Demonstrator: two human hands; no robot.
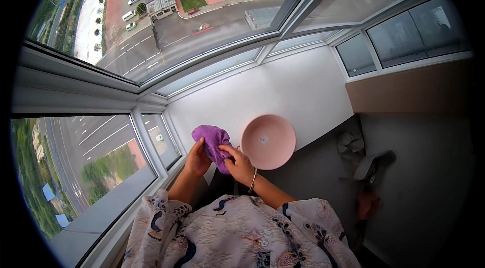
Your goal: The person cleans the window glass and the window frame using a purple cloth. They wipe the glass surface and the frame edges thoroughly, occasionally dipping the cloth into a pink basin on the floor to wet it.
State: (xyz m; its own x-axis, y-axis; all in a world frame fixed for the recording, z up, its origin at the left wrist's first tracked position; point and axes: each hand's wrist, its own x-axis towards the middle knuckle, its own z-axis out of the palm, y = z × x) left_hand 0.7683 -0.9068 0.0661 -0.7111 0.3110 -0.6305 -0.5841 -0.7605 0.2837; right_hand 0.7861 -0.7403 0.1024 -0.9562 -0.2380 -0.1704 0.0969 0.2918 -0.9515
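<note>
A bunched purple cloth (212,143) is held up in front of me between both hands. My left hand (197,159) is closed on its left side, thumb lying over the fabric. From the right, my right hand (239,165) grips the cloth's lower right part, its fingers pressed into the folds. A bracelet circles my right wrist. Just right of that hand, a round pink basin (269,142) rests on the white sill. A small pale label shows on the basin's bottom.
The white windowsill (303,91) runs along framed glass panes, with a road and parked cars far below. A brown panel (409,89) borders it at right. On the dark floor at lower right lie a grey object (371,167) and a reddish item (367,202), both unclear.
</note>
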